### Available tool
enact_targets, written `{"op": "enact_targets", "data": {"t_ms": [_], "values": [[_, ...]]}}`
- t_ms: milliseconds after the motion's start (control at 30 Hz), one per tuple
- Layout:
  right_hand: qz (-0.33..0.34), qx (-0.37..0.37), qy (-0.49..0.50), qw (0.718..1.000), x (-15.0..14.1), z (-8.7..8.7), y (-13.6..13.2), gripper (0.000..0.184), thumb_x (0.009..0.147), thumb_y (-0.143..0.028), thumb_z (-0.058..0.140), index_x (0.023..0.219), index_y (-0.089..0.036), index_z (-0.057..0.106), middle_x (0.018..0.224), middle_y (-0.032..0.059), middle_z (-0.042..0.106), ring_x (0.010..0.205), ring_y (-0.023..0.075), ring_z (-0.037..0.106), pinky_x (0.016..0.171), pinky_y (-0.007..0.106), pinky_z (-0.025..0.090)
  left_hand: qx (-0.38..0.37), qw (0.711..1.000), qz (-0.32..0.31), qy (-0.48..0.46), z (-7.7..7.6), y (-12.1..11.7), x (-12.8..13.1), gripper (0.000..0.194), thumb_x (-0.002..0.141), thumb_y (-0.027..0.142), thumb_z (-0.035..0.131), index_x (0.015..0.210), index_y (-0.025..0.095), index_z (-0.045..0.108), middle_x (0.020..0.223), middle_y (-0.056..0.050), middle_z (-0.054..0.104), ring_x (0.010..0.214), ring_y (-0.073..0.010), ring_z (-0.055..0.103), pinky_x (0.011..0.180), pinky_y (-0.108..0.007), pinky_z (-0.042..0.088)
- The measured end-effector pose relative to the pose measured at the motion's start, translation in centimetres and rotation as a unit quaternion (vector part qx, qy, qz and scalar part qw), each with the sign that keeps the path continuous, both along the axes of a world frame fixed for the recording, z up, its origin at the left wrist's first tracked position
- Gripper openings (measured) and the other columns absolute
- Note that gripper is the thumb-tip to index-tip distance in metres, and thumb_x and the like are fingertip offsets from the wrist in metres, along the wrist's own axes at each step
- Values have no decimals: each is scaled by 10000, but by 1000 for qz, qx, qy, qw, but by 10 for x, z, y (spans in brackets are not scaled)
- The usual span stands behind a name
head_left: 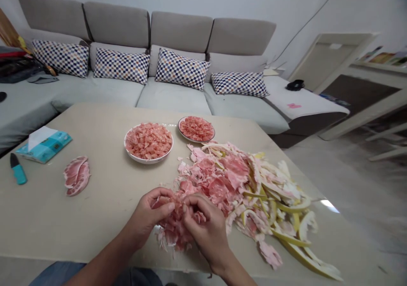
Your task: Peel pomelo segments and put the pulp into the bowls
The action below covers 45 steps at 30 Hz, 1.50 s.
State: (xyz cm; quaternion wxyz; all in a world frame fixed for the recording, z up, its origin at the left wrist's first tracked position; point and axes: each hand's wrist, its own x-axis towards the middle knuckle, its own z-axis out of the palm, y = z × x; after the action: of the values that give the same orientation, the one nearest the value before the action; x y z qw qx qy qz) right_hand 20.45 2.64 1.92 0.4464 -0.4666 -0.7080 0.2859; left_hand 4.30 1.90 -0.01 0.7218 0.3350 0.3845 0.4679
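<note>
My left hand (149, 214) is closed, thumb and fingers pinching a piece of pink pomelo flesh (162, 201). Close beside it, my right hand (206, 226) has its fingers curled in a pinch at the same spot, though its fingertips partly hide what they grip. Below and behind both hands spreads a heap of pink pomelo membranes (210, 184). Thick yellow-green and white pomelo rinds (282, 205) make up its right side. Farther off stand a white bowl (148, 161) piled with pink pomelo pulp and a dark-rimmed plate (194, 140) of the same pulp.
On the left of the table (108, 218) lie an unpeeled-membrane pomelo segment (76, 176), a blue tissue pack (47, 146) and a small knife (18, 169) with a turquoise handle. A grey sofa (171, 95) with checkered cushions (181, 68) runs along the table's far side.
</note>
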Motion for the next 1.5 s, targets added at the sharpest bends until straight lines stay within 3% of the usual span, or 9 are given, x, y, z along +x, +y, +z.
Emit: {"op": "enact_targets", "data": {"t_ms": [300, 467, 633, 733, 867, 1033, 1167, 1300, 1500], "values": [[-4, -186, 146, 972, 3, -3, 5, 181, 805, -340, 608, 713, -185, 596, 673, 10, 595, 575, 142, 515, 542, 233, 411, -21, 996, 85, -8, 8, 2, -4, 238, 754, 321, 742, 895, 181, 612, 960, -46, 704, 660, -114, 634, 588, -232, 522], [-15, -206, 209, 956, 19, -6, 22, 332, 766, -490, 670, 707, -169, 611, 662, 13, 591, 610, 154, 522, 579, 242, 425, 28, 991, 61, 119, 19, 18, -4, 248, 765, 363, 721, 870, 158, 630, 868, -62, 722, 625, -121, 617, 550, -222, 489], [-39, -170, 254, 951, 43, -10, 51, 355, 743, -511, 690, 697, -170, 604, 659, 7, 576, 631, 158, 514, 595, 242, 415, 195, 904, 49, 378, 49, 99, 28, 196, 791, 351, 666, 836, 160, 655, 613, 4, 649, 558, -138, 604, 507, -223, 441], [-46, -162, 268, 949, 52, -11, 60, 319, 756, -479, 675, 701, -174, 601, 668, 8, 575, 640, 160, 513, 609, 244, 418, 241, 866, 54, 435, 62, 170, 59, 125, 797, 298, 663, 815, 175, 679, 701, -5, 681, 672, -156, 641, 659, -261, 492], [-37, -171, 287, 942, 59, -15, 61, 267, 742, -430, 667, 694, -178, 593, 653, 9, 560, 602, 153, 495, 551, 236, 408, 255, 824, 40, 504, 57, 247, 93, 227, 864, 300, 624, 1034, 153, 655, 1055, -96, 671, 935, -218, 636, 834, -382, 522], [-14, -195, 317, 928, 64, -18, 58, 211, 718, -373, 665, 684, -189, 568, 609, -8, 515, 548, 136, 455, 475, 217, 366, 249, 811, 41, 527, 48, 286, 105, 318, 914, 310, 561, 1206, 187, 564, 1239, -96, 586, 1020, -225, 613, 854, -441, 532], [-15, -195, 317, 928, 66, -17, 57, 184, 725, -344, 646, 675, -187, 565, 619, -5, 518, 558, 134, 463, 494, 216, 387, 231, 837, 57, 492, 63, 274, 99, 304, 902, 355, 561, 1107, 142, 630, 1121, -115, 648, 961, -226, 630, 796, -371, 533], [-10, -176, 287, 941, 66, -16, 56, 145, 750, -316, 606, 689, -189, 574, 629, 2, 537, 556, 137, 471, 489, 216, 387, 215, 879, 0, 425, 73, 209, 79, 354, 804, 433, 649, 974, 126, 701, 874, -96, 713, 738, -187, 662, 576, -238, 467], [53, -93, 157, 982, 55, -19, 48, 72, 748, -171, 565, 701, -192, 615, 628, -13, 553, 531, 120, 465, 508, 211, 364, 76, 948, -87, 296, 30, 74, 42, 421, 828, 518, 598, 1001, 160, 735, 758, -63, 705, 682, -167, 628, 626, -253, 464]]}}
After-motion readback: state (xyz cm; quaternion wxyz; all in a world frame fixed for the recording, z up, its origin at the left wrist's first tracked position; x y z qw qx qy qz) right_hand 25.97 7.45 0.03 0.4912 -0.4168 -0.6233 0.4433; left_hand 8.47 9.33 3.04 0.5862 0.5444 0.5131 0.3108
